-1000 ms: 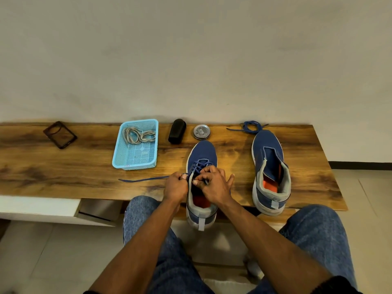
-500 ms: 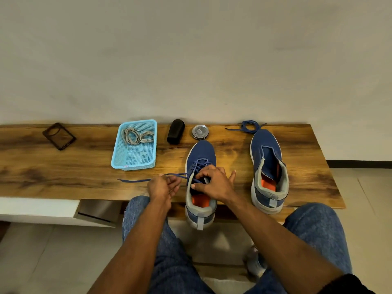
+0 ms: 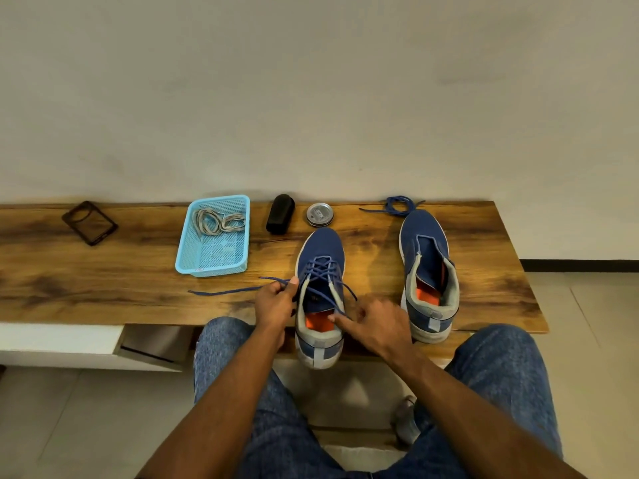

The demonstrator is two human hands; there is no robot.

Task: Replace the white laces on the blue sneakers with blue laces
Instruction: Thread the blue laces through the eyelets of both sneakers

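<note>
Two hands work the near sneaker [image 3: 320,299] at the surface's [image 3: 103,288] front edge: my left hand [image 3: 276,300] pinches one end of the blue lace [image 3: 224,291], my right hand [image 3: 377,323] pinches the other. I should pull evenly, keeping crossings flat. Farther back, the second sneaker [image 3: 427,271] sits unlaced, spare blue lace [image 3: 397,206] beyond it.

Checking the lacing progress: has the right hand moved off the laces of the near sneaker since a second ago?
Yes. The right hand has drawn back from the eyelets toward the heel of the near sneaker, pinching the blue lace.
</note>
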